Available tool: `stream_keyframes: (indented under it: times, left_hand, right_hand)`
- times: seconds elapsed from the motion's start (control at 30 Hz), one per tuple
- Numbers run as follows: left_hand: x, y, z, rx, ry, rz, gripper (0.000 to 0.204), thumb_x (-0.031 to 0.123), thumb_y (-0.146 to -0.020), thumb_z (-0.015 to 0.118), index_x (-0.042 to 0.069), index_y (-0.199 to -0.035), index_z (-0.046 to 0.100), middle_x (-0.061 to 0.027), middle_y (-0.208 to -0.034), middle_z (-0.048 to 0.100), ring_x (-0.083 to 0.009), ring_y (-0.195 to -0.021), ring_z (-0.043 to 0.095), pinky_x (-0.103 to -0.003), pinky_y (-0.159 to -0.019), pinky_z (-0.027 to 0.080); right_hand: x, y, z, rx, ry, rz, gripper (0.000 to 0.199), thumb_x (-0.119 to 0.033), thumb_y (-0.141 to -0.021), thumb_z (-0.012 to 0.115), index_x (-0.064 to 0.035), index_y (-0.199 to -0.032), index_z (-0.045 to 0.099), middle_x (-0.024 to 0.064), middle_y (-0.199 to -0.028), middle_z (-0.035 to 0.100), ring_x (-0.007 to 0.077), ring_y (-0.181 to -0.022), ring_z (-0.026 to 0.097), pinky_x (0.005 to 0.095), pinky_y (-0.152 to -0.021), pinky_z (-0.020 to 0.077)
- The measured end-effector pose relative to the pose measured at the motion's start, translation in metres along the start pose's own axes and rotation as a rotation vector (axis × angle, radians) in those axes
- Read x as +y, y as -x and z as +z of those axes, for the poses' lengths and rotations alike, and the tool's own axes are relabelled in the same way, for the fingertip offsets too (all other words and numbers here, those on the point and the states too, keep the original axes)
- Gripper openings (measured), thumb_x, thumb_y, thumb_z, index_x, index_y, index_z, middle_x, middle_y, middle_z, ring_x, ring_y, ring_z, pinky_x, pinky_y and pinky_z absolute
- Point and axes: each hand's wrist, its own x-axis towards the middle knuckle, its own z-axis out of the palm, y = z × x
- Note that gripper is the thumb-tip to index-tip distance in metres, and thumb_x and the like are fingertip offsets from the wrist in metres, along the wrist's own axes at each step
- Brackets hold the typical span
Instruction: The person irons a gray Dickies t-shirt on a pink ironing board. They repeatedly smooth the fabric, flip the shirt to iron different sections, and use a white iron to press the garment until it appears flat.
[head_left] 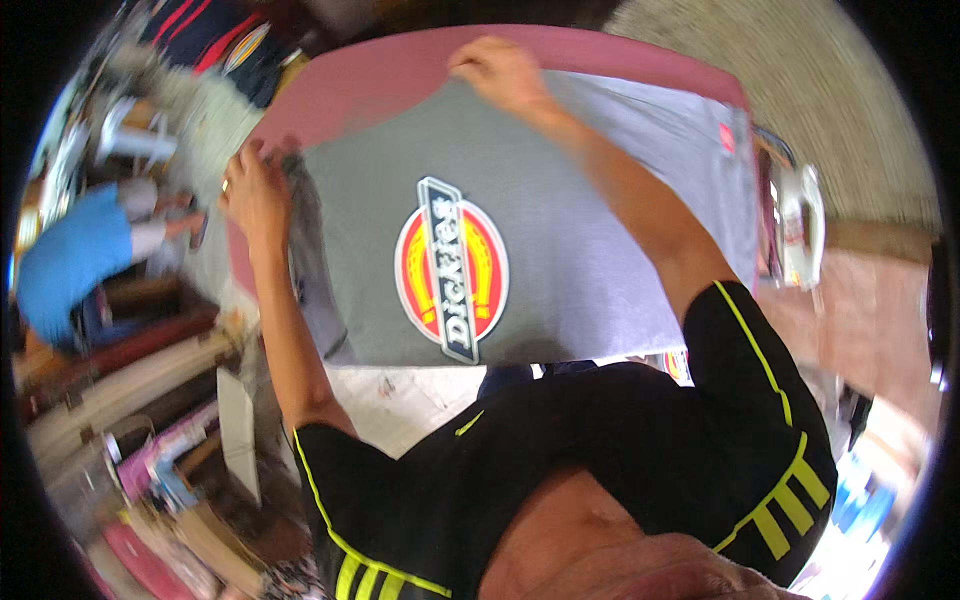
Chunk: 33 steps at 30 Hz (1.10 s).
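A maroon tabletop extends past the far edge of the gray garment lying on it. The garment bears 1 round red-and-yellow emblem. The right hand is at the garment's far edge, the left hand at its left edge; both hands' fingers are bent, whether pinching it cannot be told.

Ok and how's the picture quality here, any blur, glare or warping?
Head view: left hand and right hand look soft, likely motion blur; the round emblem on the grey cloth is crisper; the lower right rim glares nearly white; the maroon board bows at its far edge, perhaps partly lens warping; the corners are black.
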Motion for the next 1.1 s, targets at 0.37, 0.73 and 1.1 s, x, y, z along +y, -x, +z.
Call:
stream_keyframes:
  times: [0.37,0.73,1.1]
  left_hand:
    - [0.193,0.048,-0.022,-0.362,0.181,0.452,0.053,0.039,-0.096,0.054,0.011,-0.141,0.047,-0.0124,-0.154,0.036,-0.0386,-0.144,0.028,-0.063,-0.110,0.022]
    - [0.452,0.076,-0.003,-0.181,0.857,0.792,0.049,0.027,-0.089,0.066,0.000,-0.128,0.054,-0.0166,-0.137,0.051,-0.0367,-0.124,0.049,-0.051,-0.100,0.039]
    - [0.544,0.035,0.052,-0.113,0.474,0.895,0.053,0.033,-0.097,0.049,0.007,-0.143,0.046,-0.0094,-0.153,0.040,-0.0323,-0.140,0.035,-0.051,-0.110,0.027]
  right_hand:
    - [0.060,0.031,-0.174,-0.061,0.280,0.020,0.031,-0.026,-0.091,0.063,-0.0127,-0.119,0.065,0.0141,-0.108,0.068,0.0288,-0.102,0.066,0.0398,-0.088,0.0530]
    - [0.208,0.100,-0.316,-0.710,0.415,0.360,0.034,-0.025,-0.087,0.056,-0.0046,-0.112,0.064,0.0213,-0.109,0.067,0.0419,-0.099,0.063,0.0487,-0.083,0.0511]
    - [0.089,0.192,-0.295,-0.386,0.836,0.236,0.041,-0.026,-0.092,0.062,-0.0033,-0.126,0.058,0.0134,-0.122,0.062,0.0303,-0.107,0.062,0.0377,-0.093,0.0504]
